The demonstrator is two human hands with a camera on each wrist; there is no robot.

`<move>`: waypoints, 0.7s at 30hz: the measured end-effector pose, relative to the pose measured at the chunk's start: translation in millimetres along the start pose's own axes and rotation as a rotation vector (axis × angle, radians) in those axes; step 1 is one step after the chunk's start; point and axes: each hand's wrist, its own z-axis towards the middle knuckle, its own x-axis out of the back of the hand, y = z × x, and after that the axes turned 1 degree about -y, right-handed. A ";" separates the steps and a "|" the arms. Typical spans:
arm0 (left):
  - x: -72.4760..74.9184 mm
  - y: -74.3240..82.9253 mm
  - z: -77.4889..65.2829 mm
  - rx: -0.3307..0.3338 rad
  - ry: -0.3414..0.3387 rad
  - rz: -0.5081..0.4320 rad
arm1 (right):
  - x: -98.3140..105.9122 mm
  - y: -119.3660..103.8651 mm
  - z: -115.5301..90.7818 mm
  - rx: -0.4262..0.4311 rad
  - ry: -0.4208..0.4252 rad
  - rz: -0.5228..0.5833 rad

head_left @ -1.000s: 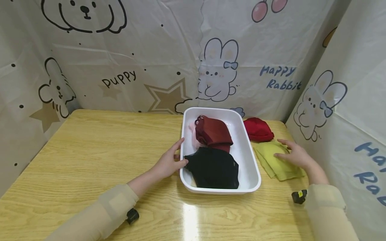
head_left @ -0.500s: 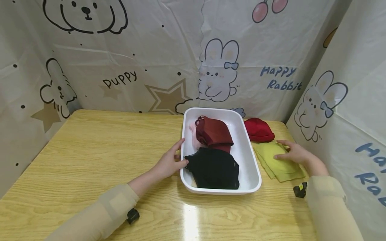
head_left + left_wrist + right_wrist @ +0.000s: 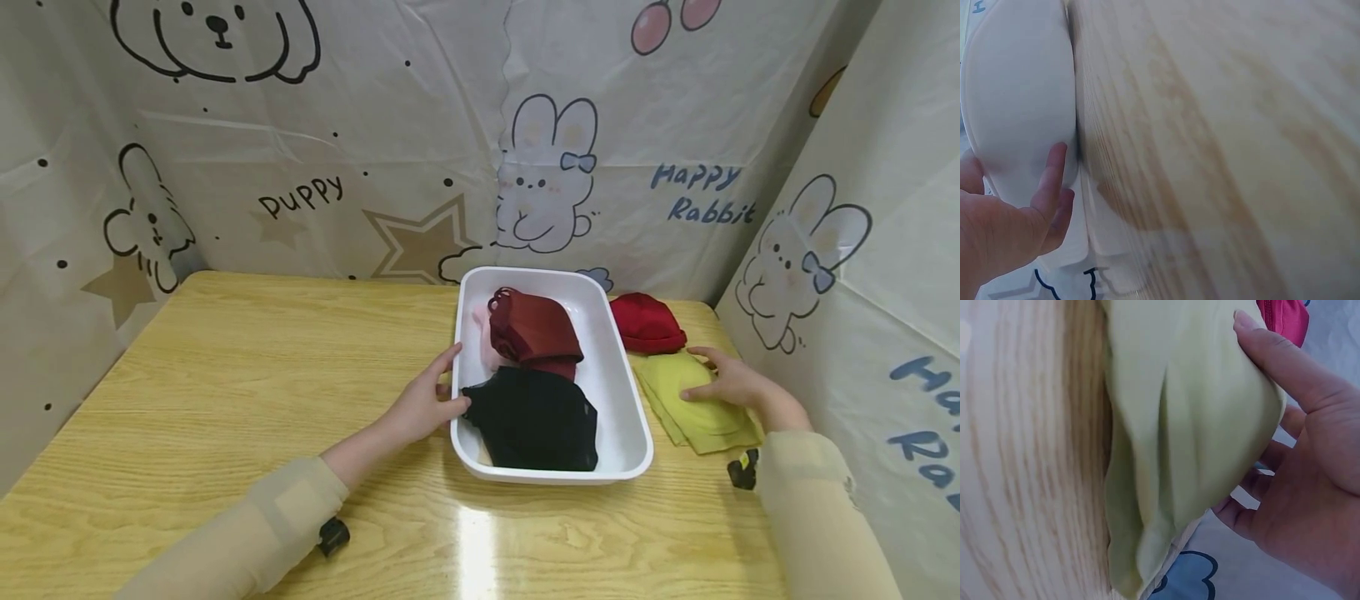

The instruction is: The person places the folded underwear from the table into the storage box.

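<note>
Neighbouring yellow cloth [image 3: 667, 392]: tub [image 3: 618, 429], red bundle [image 3: 648, 323]

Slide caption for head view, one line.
Left hand grips the white tub holding black fabric and dark-red fabric; right hand on the yellow cloth beside it.

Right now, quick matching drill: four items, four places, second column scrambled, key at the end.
1. black cloth
2. yellow cloth
3. maroon cloth
4. left hand

A. at the rim of the tub
B. inside the tub, far end
C. inside the tub, near end
D. outside the tub, at the right hand

Pairs: 1-C, 2-D, 3-B, 4-A
</note>
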 end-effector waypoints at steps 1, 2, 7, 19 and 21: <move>0.0 0.1 0.1 -0.001 -0.001 -0.003 | -0.1 0.7 0.7 0.005 0.002 -0.001; 0.0 0.3 0.1 -0.001 -0.002 -0.005 | -0.3 1.0 1.2 0.007 0.005 0.000; 0.4 -0.6 0.9 0.002 0.009 0.001 | -0.7 2.0 2.7 0.020 0.029 -0.011; 0.8 14.5 -7.5 0.027 0.006 0.011 | 0.6 1.3 -3.1 0.032 0.082 -0.032; 0.9 22.8 -11.7 0.038 0.001 0.015 | 1.3 0.2 -5.8 0.033 0.082 -0.018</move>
